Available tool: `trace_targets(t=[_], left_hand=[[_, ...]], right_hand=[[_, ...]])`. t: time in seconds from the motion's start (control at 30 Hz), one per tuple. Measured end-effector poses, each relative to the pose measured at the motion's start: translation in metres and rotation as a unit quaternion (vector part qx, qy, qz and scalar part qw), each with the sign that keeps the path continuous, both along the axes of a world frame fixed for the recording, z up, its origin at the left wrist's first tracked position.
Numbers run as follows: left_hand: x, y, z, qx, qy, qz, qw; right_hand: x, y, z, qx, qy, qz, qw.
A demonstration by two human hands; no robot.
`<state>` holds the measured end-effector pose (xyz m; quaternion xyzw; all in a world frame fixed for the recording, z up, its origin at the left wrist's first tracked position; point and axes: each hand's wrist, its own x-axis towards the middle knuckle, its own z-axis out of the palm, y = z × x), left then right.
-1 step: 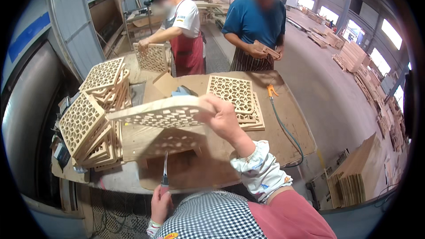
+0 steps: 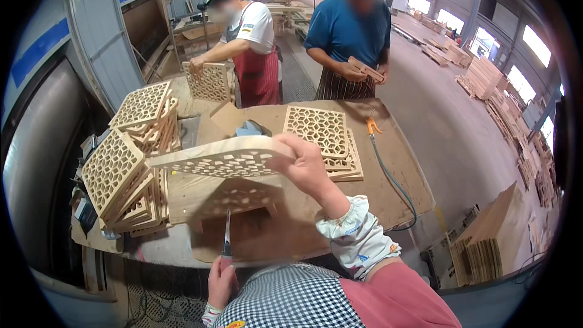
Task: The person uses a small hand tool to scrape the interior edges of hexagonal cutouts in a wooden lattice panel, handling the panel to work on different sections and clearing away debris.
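My right hand (image 2: 305, 167) is closed round the right end of a pale wooden lattice panel (image 2: 212, 155). The panel is tilted, one edge up, above the table. Low in front of me, my left hand (image 2: 221, 280) grips a red-handled knife (image 2: 227, 240), its narrow blade pointing up and away, below the panel and apart from it. Under the panel lies a wooden board (image 2: 188, 197), partly in its shadow. Just beyond my right hand, a short stack of lattice panels (image 2: 316, 130) rests on the table.
Leaning stacks of lattice panels (image 2: 112, 164) crowd the table's left side. An orange air gun (image 2: 373, 126) with a green hose (image 2: 395, 185) lies at the right. Across the table (image 2: 388, 158), one person (image 2: 255, 54) handles a panel; another person (image 2: 349, 36) holds small wooden pieces.
The lattice panel in my right hand has tipped very slightly, its holes showing a little lower. My left hand with the knife has barely moved.
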<state>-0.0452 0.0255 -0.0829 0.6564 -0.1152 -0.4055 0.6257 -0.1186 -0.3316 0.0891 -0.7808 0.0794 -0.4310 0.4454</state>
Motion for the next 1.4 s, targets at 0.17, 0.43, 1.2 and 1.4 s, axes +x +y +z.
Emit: trace_targets(t=[0.17,0.43,1.2,1.4], left_hand=[[-0.004,0.005,-0.001,-0.019,0.003,0.001,1.000],[-0.014,0.010,0.003,-0.028,-0.003,0.022,0.999],[-0.012,-0.038,0.087,-0.033,-0.051,-0.046,0.997],[0.006,-0.067,0.094,-0.067,-0.030,-0.065,0.995]], right_hand=[[-0.001,-0.003,-0.019,0.109,-0.051,0.024,0.993],[-0.002,-0.017,-0.029,0.153,-0.046,-0.034,0.987],[-0.004,0.002,0.029,-0.290,0.222,-0.143,0.920],[-0.005,-0.003,0.025,-0.269,0.179,-0.114,0.940]])
